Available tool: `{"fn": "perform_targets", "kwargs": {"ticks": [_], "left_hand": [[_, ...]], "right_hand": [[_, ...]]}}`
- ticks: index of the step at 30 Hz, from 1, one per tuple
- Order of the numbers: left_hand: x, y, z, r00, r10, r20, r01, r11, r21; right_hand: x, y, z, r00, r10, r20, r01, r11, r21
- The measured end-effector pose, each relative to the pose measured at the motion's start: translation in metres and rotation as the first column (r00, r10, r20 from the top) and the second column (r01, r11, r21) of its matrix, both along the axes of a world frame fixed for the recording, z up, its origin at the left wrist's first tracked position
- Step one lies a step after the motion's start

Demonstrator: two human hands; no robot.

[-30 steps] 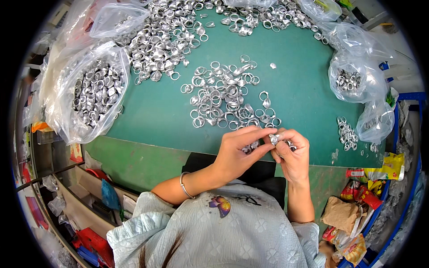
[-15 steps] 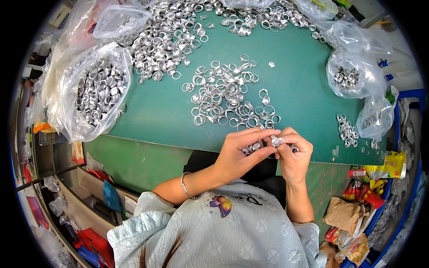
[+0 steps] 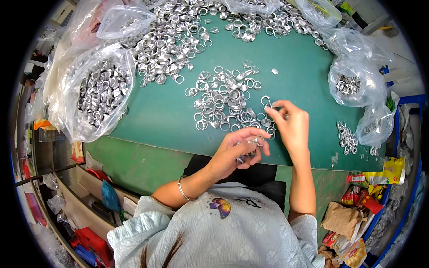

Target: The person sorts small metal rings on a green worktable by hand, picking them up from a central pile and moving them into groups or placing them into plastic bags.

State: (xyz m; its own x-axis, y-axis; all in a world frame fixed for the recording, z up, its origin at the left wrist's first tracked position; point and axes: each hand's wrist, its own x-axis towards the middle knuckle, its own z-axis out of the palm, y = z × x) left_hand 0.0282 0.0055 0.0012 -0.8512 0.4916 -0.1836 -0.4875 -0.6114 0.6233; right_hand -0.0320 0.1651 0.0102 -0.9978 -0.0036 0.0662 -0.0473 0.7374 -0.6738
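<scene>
My left hand [image 3: 236,151] is curled near the table's front edge, its fingers shut on a few small silver metal rings [image 3: 255,141]. My right hand [image 3: 291,127] has reached forward to the near edge of a loose pile of silver rings [image 3: 223,98] on the green table [image 3: 165,111], thumb and forefinger pinching a ring [image 3: 267,102] at the pile's right side. The two hands are apart, the right one further out on the table.
A large clear bag of rings [image 3: 96,91] lies at the left, a bigger heap of rings [image 3: 174,35] at the back. More bags [image 3: 353,82] and a small ring cluster [image 3: 346,134] sit at the right. Snack wrappers [image 3: 357,205] lie below the table at the right.
The hands were together over the front edge, working on rings. Now my right hand has moved forward to the pile and pinches a ring; my left stays back with its rings.
</scene>
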Motion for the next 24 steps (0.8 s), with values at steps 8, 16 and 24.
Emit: {"fn": "perform_targets", "kwargs": {"ticks": [8,16,24], "left_hand": [[-0.006,-0.002,-0.003,0.996,0.087,0.021,-0.080,0.972,-0.222],[-0.005,0.009,0.007,0.899,0.142,-0.415,-0.334,0.834,-0.439],[-0.001,0.003,0.014,0.846,0.019,-0.533,-0.381,0.721,-0.579]], "right_hand": [[0.018,0.010,-0.001,0.903,0.233,0.361,0.268,0.350,-0.897],[0.059,0.003,-0.004,0.677,0.646,0.353,0.631,-0.261,-0.731],[0.068,-0.001,0.000,0.642,0.666,0.379,0.662,-0.233,-0.713]]}}
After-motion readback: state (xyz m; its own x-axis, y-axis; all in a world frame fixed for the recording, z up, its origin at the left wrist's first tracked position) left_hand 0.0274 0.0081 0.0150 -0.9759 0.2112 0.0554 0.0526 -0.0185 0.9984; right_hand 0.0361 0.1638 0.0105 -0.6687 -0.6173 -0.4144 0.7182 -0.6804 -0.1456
